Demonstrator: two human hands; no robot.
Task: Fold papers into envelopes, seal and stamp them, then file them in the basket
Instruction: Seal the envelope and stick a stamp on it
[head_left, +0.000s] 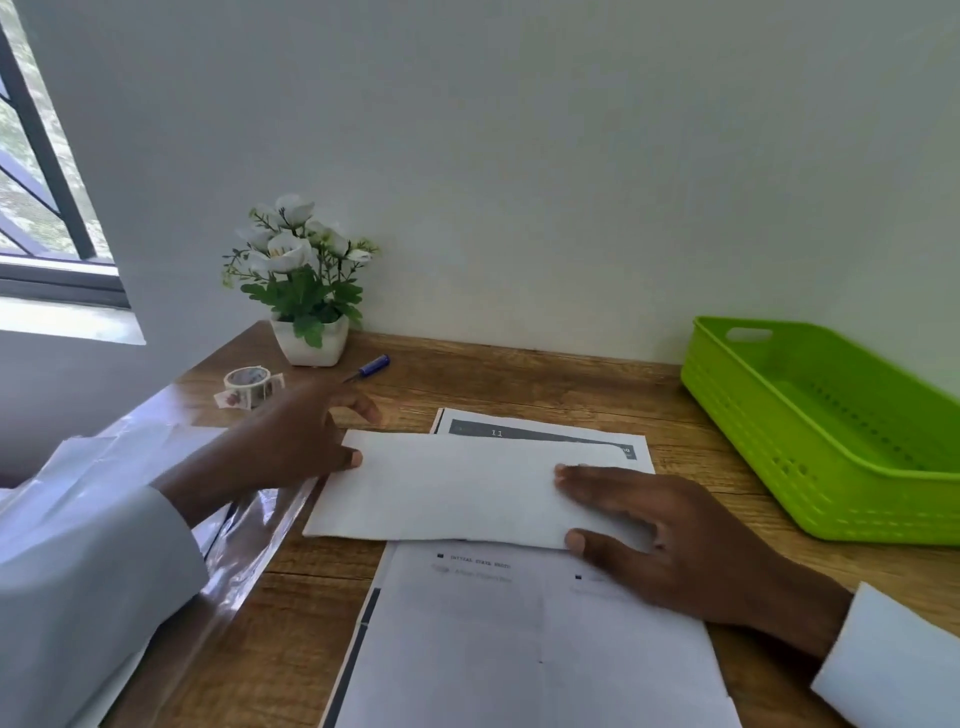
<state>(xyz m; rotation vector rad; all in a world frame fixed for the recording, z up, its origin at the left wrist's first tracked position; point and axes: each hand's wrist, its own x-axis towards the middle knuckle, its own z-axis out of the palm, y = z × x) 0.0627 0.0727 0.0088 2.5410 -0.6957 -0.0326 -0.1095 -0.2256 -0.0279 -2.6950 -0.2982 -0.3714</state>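
Note:
A white envelope (447, 488) lies flat across a stack of printed papers (519, 639) on the wooden desk. My right hand (670, 545) rests flat on the envelope's right end, fingers straight, thumb at its lower edge. My left hand (306, 431) is at the envelope's left end, thumb touching its left edge, fingers loosely curved above the desk. A roll of stamp stickers (249, 385) sits at the back left. The green plastic basket (831, 457) stands at the right and looks to have nothing in it.
A potted plant with white flowers (306, 291) stands against the wall at the back left, with a blue pen (370, 367) beside it. Clear plastic wrapping (249, 535) lies along the desk's left edge under my left forearm. A window is at the far left.

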